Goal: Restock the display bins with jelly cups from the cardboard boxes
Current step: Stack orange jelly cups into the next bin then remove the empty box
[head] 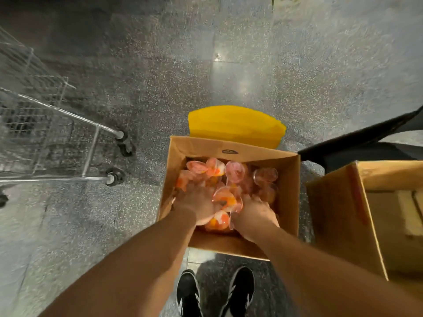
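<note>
An open cardboard box [240,151] stands on the floor in front of me, holding several clear jelly cups [235,171] with pink and orange filling. Both my hands are down inside it. My left hand [198,202] is dug in among the cups at the near left, fingers buried and partly hidden. My right hand [256,213] is at the near right, fingers curled down beside a cup [226,200] that sits between the two hands. Another cup [218,221] lies under my wrists. The blur hides whether either hand grips a cup.
A wire shopping cart [57,138] stands to the left on castors. A second open cardboard box [343,213] sits at the right. A yellow shape [235,124] lies beyond the box. A dark sloped object [366,143] is at the right. My black shoes [215,294] are below.
</note>
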Demonstrator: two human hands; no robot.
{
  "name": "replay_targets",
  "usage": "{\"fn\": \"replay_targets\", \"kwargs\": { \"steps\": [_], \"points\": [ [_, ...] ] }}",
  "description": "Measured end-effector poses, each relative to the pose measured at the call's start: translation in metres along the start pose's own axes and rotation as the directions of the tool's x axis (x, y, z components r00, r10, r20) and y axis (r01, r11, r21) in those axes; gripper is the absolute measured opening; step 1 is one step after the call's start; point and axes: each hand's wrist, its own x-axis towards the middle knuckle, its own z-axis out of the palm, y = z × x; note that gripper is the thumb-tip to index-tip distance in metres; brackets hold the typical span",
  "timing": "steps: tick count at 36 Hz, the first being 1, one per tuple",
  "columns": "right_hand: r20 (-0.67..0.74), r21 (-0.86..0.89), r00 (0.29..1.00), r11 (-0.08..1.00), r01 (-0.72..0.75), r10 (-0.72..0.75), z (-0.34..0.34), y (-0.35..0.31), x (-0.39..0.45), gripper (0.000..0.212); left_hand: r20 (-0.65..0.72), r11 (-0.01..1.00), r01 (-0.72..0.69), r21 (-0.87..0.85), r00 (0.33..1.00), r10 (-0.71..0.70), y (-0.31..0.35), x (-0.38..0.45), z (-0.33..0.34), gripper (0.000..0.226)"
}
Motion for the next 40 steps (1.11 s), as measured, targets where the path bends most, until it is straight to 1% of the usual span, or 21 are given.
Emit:
{"fn": "replay_targets", "kwargs": {
  "steps": [2, 4, 5, 7, 9, 12, 14, 17, 19, 22, 25, 28, 30, 33, 35, 36, 38, 39, 40],
  "points": [
    [0.021, -0.001, 1.0, 1.0, 0.009, -0.009, 0.006, 0.001, 0.01, 0.059, -0.013, 0.997, -0.001, 0.08, 1.0, 0.002, 0.002, 0.008, 0.008, 0.07],
    [0.054, -0.02, 0.998, 1.0, 0.021, -0.019, 0.009, 0.001, 0.018, 0.065, -0.096, 0.99, -0.013, 0.144, 0.995, 0.027, 0.002, 0.013, 0.016, 0.067],
    [0.067, -0.028, 0.997, 0.999, 0.032, -0.03, 0.01, 0.0, 0.022, 0.065, -0.114, 0.985, -0.018, 0.169, 0.993, 0.037, 0.0, 0.016, 0.019, 0.066],
    [0.094, -0.038, 0.995, 0.999, 0.034, -0.03, 0.011, -0.001, 0.027, 0.064, -0.101, 0.98, -0.013, 0.2, 0.994, 0.034, -0.004, 0.022, 0.024, 0.059],
    [0.133, -0.063, 0.991, 0.997, 0.036, -0.027, 0.01, -0.002, 0.032, 0.072, -0.095, 0.987, 0.001, 0.16, 0.995, 0.014, -0.007, 0.027, 0.026, 0.05],
    [0.164, -0.098, 0.986, 0.993, 0.059, -0.042, 0.01, -0.001, 0.04, 0.088, -0.151, 0.995, 0.003, 0.098, 0.988, 0.012, -0.007, 0.03, 0.029, 0.038],
    [0.146, -0.091, 0.987, 0.993, 0.077, -0.063, 0.011, -0.002, 0.046, 0.088, -0.179, 0.997, -0.005, 0.078, 0.984, 0.019, -0.007, 0.031, 0.029, 0.037],
    [0.125, -0.119, 0.989, 0.988, 0.099, -0.084, 0.015, -0.004, 0.052, 0.09, -0.176, 0.998, -0.012, 0.057, 0.984, 0.022, -0.005, 0.028, 0.023, 0.037],
    [0.122, -0.119, 0.988, 0.987, 0.107, -0.092, 0.018, -0.004, 0.053, 0.09, -0.171, 0.996, -0.012, 0.085, 0.985, 0.027, -0.002, 0.026, 0.02, 0.038],
    [0.113, -0.103, 0.991, 0.991, 0.082, -0.071, 0.017, -0.004, 0.057, 0.084, -0.187, 0.986, -0.038, 0.162, 0.98, 0.069, -0.001, 0.024, 0.021, 0.036],
    [0.098, -0.099, 0.993, 0.992, 0.073, -0.063, 0.013, -0.002, 0.061, 0.073, -0.22, 0.966, -0.097, 0.238, 0.964, 0.151, -0.004, 0.026, 0.025, 0.034],
    [0.087, -0.087, 0.99, 0.99, 0.114, -0.107, 0.011, 0.002, 0.063, 0.069, -0.245, 0.967, -0.15, 0.208, 0.949, 0.2, -0.01, 0.028, 0.028, 0.038],
    [0.092, -0.055, 0.992, 0.994, 0.095, -0.089, 0.008, 0.003, 0.063, 0.065, -0.296, 0.963, -0.173, 0.206, 0.927, 0.229, -0.015, 0.03, 0.026, 0.038],
    [0.142, -0.041, 0.987, 0.995, 0.088, -0.081, 0.012, 0.003, 0.065, 0.055, -0.384, 0.972, -0.156, 0.178, 0.898, 0.215, -0.021, 0.032, 0.02, 0.038],
    [0.183, -0.072, 0.976, 0.988, 0.135, -0.12, 0.015, 0.001, 0.065, 0.052, -0.37, 0.972, -0.153, 0.176, 0.905, 0.21, -0.022, 0.032, 0.017, 0.037],
    [0.167, -0.144, 0.976, 0.975, 0.166, -0.142, 0.014, 0.0, 0.063, 0.048, -0.353, 0.971, -0.149, 0.185, 0.912, 0.208, -0.022, 0.033, 0.017, 0.036],
    [0.159, -0.156, 0.979, 0.977, 0.148, -0.123, 0.018, 0.0, 0.067, 0.042, -0.327, 0.973, -0.133, 0.19, 0.926, 0.19, -0.022, 0.033, 0.019, 0.035],
    [0.162, -0.078, 0.984, 0.993, 0.084, -0.071, 0.02, -0.001, 0.068, 0.041, -0.326, 0.976, -0.118, 0.182, 0.929, 0.173, -0.022, 0.033, 0.019, 0.035],
    [0.128, -0.059, 0.99, 0.996, 0.074, -0.066, 0.018, -0.001, 0.066, 0.041, -0.33, 0.98, -0.106, 0.171, 0.931, 0.159, -0.021, 0.034, 0.02, 0.034]
  ]
}}
